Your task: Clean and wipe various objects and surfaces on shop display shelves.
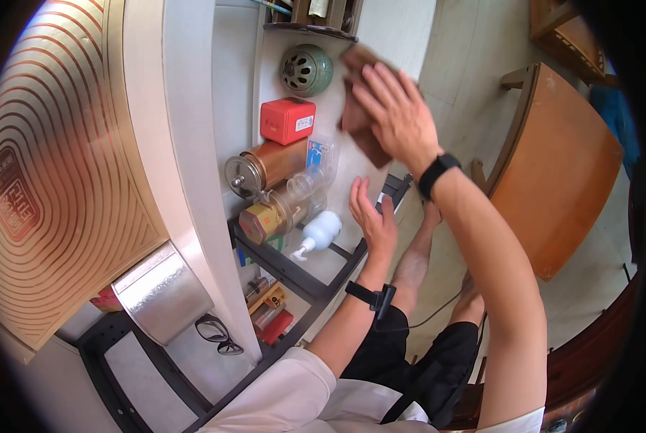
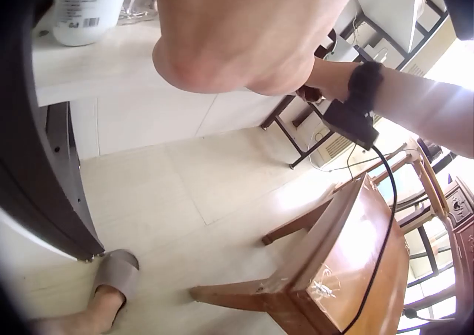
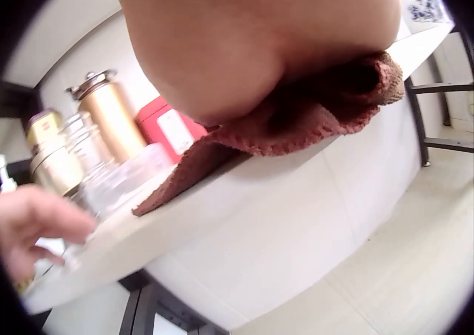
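Note:
A brown cloth (image 1: 366, 141) lies on the white shelf top near its front edge, and my right hand (image 1: 402, 119) presses on it with fingers extended. In the right wrist view the cloth (image 3: 296, 127) is bunched under the palm and one corner hangs toward the edge. My left hand (image 1: 375, 220) hovers by the shelf edge, fingers loosely bent and holding nothing, beside a white pump bottle (image 1: 321, 231). Left of the cloth are a red box (image 1: 287, 120) and a green pierced pot (image 1: 306, 70).
A copper canister (image 1: 276, 164), clear plastic containers (image 1: 312, 184) and a hexagonal box (image 1: 259, 222) crowd the shelf's wall side. A wooden rack (image 1: 323, 25) stands at the far end. To the right is a wooden chair (image 1: 557, 173); a glass-fronted lower shelf holds small boxes.

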A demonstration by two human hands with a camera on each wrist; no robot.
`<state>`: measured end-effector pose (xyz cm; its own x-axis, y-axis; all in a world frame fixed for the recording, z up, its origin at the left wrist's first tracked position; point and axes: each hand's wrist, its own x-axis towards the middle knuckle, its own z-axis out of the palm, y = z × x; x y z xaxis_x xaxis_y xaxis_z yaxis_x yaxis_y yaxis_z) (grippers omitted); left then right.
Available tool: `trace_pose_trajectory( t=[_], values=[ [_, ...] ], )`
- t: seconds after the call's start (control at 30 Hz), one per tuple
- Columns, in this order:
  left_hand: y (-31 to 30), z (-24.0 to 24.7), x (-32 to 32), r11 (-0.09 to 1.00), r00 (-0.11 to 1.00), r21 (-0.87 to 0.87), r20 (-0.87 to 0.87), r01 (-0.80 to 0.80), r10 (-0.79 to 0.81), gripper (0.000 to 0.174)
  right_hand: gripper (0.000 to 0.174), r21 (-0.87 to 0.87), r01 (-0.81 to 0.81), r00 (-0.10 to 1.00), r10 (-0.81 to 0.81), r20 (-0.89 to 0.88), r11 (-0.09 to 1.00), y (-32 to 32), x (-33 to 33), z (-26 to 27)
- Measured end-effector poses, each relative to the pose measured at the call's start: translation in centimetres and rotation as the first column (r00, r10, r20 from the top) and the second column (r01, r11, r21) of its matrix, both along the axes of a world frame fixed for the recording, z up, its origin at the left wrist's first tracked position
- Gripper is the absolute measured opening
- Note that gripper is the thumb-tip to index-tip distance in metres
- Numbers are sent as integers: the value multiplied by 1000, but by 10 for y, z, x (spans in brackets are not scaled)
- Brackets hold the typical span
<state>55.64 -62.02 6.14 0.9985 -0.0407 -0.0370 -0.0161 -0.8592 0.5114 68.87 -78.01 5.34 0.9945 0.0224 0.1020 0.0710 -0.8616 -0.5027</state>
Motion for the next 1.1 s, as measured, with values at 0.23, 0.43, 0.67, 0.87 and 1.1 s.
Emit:
trace_pose_trajectory(
  t=[0.23, 0.43, 0.67, 0.87, 1.1],
  values=[
    [10, 7, -32, 997, 992, 14, -96, -78, 79, 62, 55, -10, 1, 1000, -1, -8, 1000, 12, -18, 2],
    [12, 5, -31, 997, 983, 28, -167, -78, 82, 64, 56, -71, -378, 924, 371, -95, 923, 10, -47, -1],
    [10, 7, -32, 996, 980, 14, -176, -90, 91, 63, 53, -11, 95, 995, -95, 12, 995, -27, 9, 4],
    [-1, 4, -22, 983, 969, -64, -190, -173, 158, 61, 54, -44, -285, 958, 283, -56, 957, 4, -23, 2],
    [-11, 3, 4, 990, 971, -86, -222, -112, 90, 62, 59, 20, -107, 994, 108, -13, 994, -40, 5, -2]
  ],
)
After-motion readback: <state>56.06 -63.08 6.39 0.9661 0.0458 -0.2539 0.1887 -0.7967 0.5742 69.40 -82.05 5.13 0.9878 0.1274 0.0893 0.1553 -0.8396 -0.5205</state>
